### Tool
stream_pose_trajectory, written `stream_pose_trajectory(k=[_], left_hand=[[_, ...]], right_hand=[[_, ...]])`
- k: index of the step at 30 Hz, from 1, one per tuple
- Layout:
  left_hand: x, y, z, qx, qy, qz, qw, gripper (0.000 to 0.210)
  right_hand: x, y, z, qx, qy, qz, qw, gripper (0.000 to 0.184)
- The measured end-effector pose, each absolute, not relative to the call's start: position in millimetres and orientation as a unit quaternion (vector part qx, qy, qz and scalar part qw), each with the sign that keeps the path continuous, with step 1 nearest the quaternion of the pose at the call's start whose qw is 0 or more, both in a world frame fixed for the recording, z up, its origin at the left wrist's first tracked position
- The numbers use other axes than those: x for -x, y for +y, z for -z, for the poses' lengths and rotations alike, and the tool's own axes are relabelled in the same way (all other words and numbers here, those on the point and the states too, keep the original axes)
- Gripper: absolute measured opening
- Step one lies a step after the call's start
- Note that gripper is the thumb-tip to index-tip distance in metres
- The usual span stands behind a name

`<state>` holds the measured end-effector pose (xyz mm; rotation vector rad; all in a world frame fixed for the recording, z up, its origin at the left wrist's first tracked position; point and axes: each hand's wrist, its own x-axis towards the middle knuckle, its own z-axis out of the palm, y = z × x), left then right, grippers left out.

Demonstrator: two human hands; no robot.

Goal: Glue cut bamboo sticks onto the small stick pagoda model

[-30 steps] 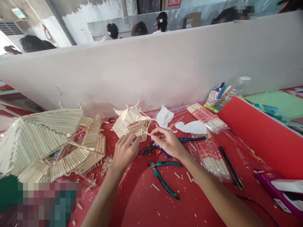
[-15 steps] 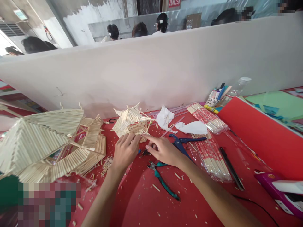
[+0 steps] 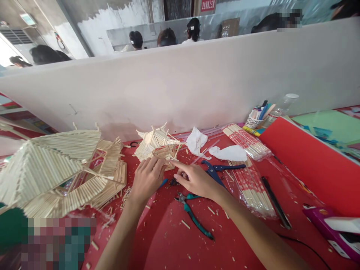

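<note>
A small roofed model of pale wooden sticks [image 3: 159,141] stands at the back middle of the red table. My left hand [image 3: 147,177] is at its near edge, fingers curled together, their tips hidden from me; whether they pinch a stick I cannot make out. From the right, my right hand [image 3: 195,179] reaches to the same edge with its index finger stretched out and its thumb apart. I see nothing held in it. Green-handled cutting pliers [image 3: 194,215] lie below the right hand. Behind its wrist rests a dark blue cutter tool [image 3: 213,170].
A larger stick-built roofed model [image 3: 56,168] fills the left side. Packs of wooden sticks [image 3: 254,187], white tissue [image 3: 229,152], a black pen-like tool [image 3: 277,202] and a red board [image 3: 312,161] lie right. A white partition [image 3: 180,86] stands behind; stick scraps litter the table.
My left hand has shifted slightly left, so the gap to my right index fingertip looks a little wider. My right hand stays nearly in place, and the whole view has moved slightly.
</note>
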<state>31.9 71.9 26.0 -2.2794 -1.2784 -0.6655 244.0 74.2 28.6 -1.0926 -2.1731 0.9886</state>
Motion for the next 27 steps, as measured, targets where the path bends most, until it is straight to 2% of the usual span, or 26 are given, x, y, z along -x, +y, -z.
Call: stream_pose_trajectory(k=[12, 14, 17, 22, 27], left_hand=[[-31, 72, -30, 0.835, -0.449, 0.240, 0.208, 0.006], [-29, 71, -34, 0.848, -0.426, 0.242, 0.202, 0.009], [-28, 67, -39, 0.881, -0.359, 0.242, 0.193, 0.016], [-33, 58, -45, 0.932, -0.297, 0.164, 0.127, 0.023], [-38, 50, -42, 0.921, -0.389, 0.019, 0.000, 0.014]], right_hand=[[-248, 74, -34, 0.405, -0.806, -0.354, 0.249, 0.056], [-253, 74, -40, 0.408, -0.805, -0.349, 0.252, 0.049], [-264, 75, -50, 0.412, -0.816, -0.325, 0.243, 0.027], [-289, 80, -57, 0.417, -0.860, -0.261, 0.138, 0.021], [-308, 87, -50, 0.470, -0.863, -0.184, -0.019, 0.016]])
